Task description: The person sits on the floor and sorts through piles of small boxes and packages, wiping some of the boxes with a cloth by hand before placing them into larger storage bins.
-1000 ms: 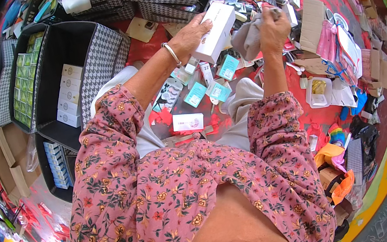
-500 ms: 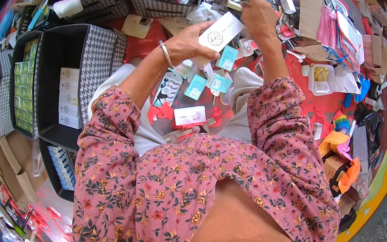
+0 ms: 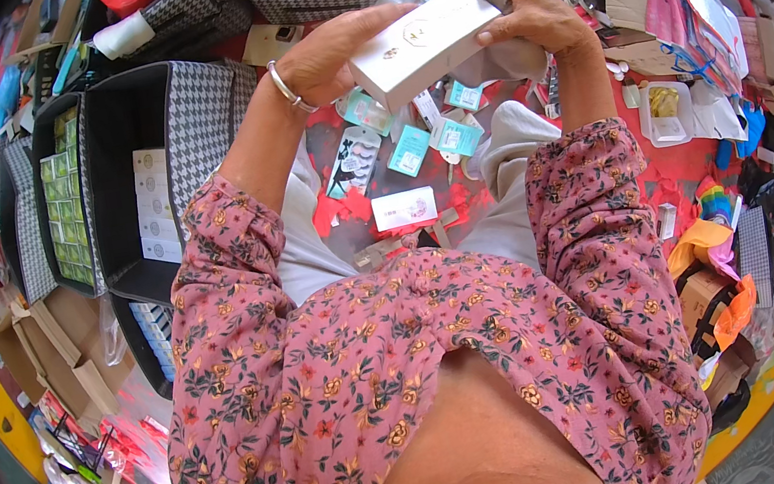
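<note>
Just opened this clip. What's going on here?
A person has a white box raised in front of them. The left grip holds its left end; the right grip has a grey cloth, its thumb on the box's right end. Between the legs lie teal packages and another white box. An open patterned bin stands to the left.

Near one o'clock, the white oblong cardboard box looks smooth, the crumpled grey cloth matt. At eleven, the round silver metal bangle looks glossy.
</note>
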The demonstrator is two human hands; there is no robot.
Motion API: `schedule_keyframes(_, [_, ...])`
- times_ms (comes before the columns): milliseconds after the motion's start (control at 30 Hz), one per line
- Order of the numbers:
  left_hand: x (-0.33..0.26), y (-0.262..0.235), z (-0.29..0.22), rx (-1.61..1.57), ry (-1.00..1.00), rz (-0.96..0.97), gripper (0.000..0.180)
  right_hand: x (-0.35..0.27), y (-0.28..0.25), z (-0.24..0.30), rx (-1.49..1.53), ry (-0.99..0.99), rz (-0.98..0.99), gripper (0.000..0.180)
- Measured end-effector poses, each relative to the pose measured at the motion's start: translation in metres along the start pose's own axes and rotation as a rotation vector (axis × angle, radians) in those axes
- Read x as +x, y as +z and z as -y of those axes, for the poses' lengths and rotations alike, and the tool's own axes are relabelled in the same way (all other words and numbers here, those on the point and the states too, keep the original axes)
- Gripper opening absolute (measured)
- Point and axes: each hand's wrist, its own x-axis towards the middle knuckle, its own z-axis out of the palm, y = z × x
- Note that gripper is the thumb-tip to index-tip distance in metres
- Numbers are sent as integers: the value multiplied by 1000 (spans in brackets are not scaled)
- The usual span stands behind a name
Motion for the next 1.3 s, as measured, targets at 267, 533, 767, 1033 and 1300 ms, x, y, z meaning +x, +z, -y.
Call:
schedule_keyframes(267, [2,24,16,-539,-158,248,55,-5,-9,9,73,-26,-2,63])
schedule_keyframes(533, [9,12,20,-431,-37,-167,40,19,50,41,-7,-197,-647,8])
schedule_keyframes(767, [2,11,19,-283,-199,-162,42,29,33,-2,-675,-150,-778,12])
schedule_keyframes(1033, [-3,-16,6,-480,-218,215,50,2,1,19,-127,-254,-56,72])
schedule_keyframes(1300, [1,-38,1,-556,-25,166,68,3,33,29,225,219,-371,47])
